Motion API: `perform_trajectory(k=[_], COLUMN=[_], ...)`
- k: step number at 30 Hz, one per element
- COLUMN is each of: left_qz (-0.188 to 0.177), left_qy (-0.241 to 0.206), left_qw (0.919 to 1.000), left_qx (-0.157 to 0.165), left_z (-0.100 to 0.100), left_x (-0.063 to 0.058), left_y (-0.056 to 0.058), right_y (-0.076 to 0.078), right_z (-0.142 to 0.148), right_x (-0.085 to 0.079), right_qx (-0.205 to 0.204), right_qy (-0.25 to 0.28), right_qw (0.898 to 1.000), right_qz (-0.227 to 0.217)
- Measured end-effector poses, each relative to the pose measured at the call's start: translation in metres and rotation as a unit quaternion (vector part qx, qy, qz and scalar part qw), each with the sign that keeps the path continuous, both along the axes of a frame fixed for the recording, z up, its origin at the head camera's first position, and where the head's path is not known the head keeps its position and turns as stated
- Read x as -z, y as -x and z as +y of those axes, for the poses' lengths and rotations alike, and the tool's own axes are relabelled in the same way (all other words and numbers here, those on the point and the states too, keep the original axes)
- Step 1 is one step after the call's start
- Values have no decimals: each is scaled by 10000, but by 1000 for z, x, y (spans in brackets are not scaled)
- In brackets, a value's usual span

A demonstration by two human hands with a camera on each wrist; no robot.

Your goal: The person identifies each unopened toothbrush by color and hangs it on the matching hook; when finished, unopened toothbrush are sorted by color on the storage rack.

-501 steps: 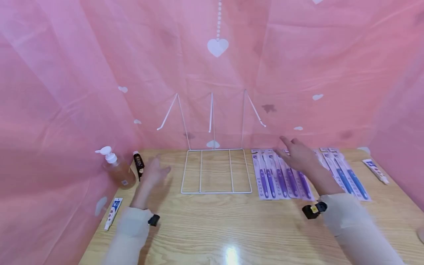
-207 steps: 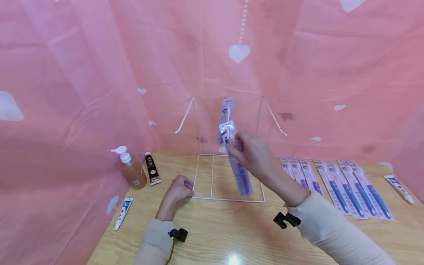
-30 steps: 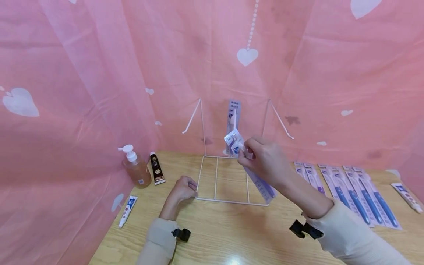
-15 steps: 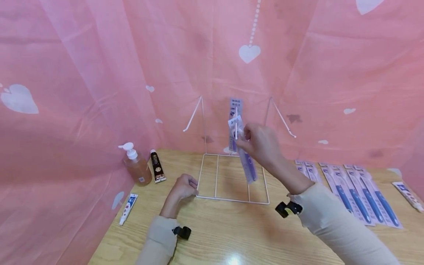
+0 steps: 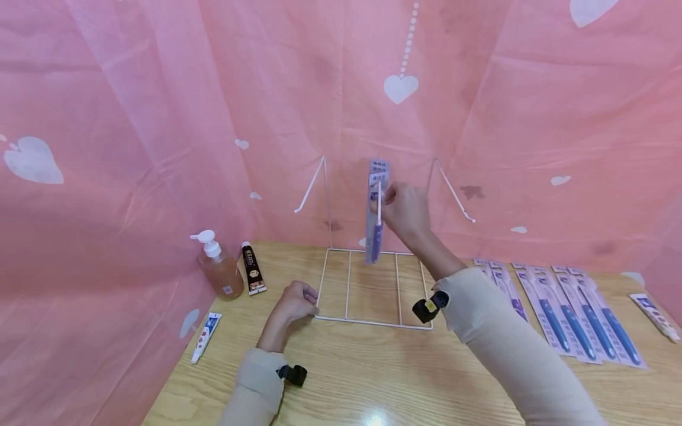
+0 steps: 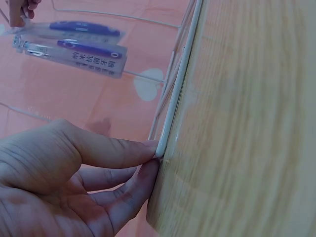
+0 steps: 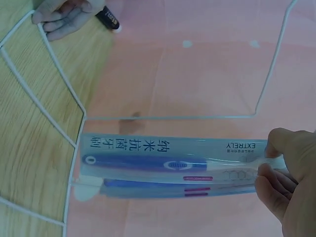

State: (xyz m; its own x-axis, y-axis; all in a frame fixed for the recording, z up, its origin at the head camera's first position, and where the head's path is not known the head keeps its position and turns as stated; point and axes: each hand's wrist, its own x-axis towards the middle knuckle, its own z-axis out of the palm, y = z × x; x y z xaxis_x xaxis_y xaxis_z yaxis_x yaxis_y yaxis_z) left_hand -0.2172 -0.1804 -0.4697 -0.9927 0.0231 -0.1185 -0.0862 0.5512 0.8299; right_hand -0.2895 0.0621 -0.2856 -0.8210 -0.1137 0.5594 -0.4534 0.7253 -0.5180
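right hand (image 5: 407,210) has a tight pinch grip near the top of a purple toothbrush (image 5: 377,239) in its pack, up on the middle hook (image 5: 379,204) of the wire rack (image 5: 373,323), wire poking out in front. more purple packs hang right behind it. left hand (image 5: 295,300) is pinching the rack's near left corner, thumb against fingers. over on the right of the tabletop (image 5: 341,378) there's a couple more purple ones and some blue toothbrushes (image 5: 579,339) side by side. pump bottle (image 5: 221,273) and black tube (image 5: 253,269) sit on the left, just beside each other.

The toothbrush pack (image 7: 148,160) reads "EXTRELY" and "纳米抗菌牙刷"
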Motion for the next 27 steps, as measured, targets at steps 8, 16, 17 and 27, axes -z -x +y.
perform_trajectory(k=[8,16,17,27], left_qz=[86,185,140,68], left_qy=[-38,-29,-47,98], left_qw=[9999,9995,9997,9999], left_qx=[138,251,209,-56], left_z=[4,9,9,-6], left_x=[0,-2,-1,-3], left_y=[1,1,1,-5], right_y=[14,18,18,11], right_z=[4,10,11,12], right_x=[2,2,2,25], right_qx=[281,376,367,-437], right_qy=[92,96,113,316], right_qw=[9996,9992,9992,9985], right_qz=[-29,-93,-95,-86])
